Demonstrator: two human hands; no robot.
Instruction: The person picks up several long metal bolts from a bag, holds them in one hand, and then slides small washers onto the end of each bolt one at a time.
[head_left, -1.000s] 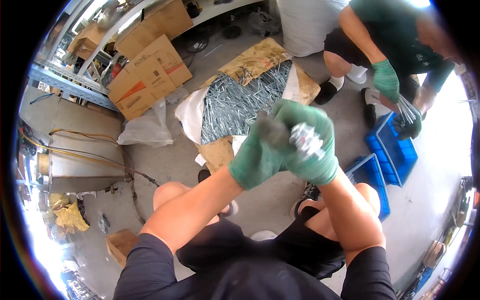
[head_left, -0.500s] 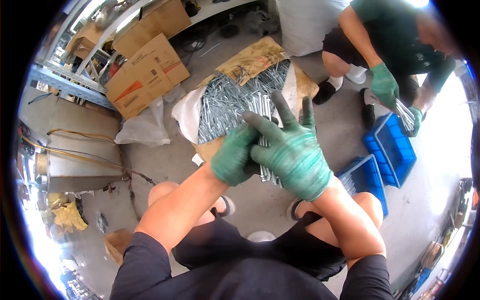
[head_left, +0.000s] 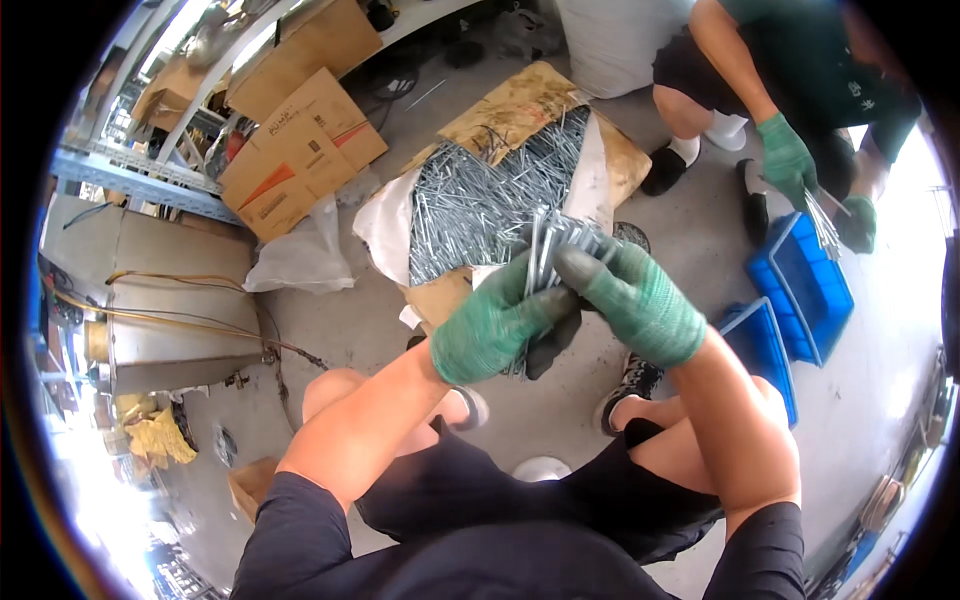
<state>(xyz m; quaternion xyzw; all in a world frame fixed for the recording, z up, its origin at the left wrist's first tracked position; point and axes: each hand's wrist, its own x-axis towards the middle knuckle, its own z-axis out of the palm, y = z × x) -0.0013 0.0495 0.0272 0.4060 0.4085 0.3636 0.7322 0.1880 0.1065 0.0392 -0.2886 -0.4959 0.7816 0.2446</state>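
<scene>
In the head view, the left hand [head_left: 495,325], green-gloved, is curled around a bundle of long silver bolts [head_left: 541,245], while the right hand [head_left: 645,305] pinches its upper end between thumb and fingers. The bundle overlaps the near edge of a loose bolt pile [head_left: 480,210] in an opened sack [head_left: 592,170]. Blue crates [head_left: 812,290] stand rightward, beside a co-worker's gloved hand [head_left: 787,155]. Half a second ago the right fingers were spread; now they are bent.
</scene>
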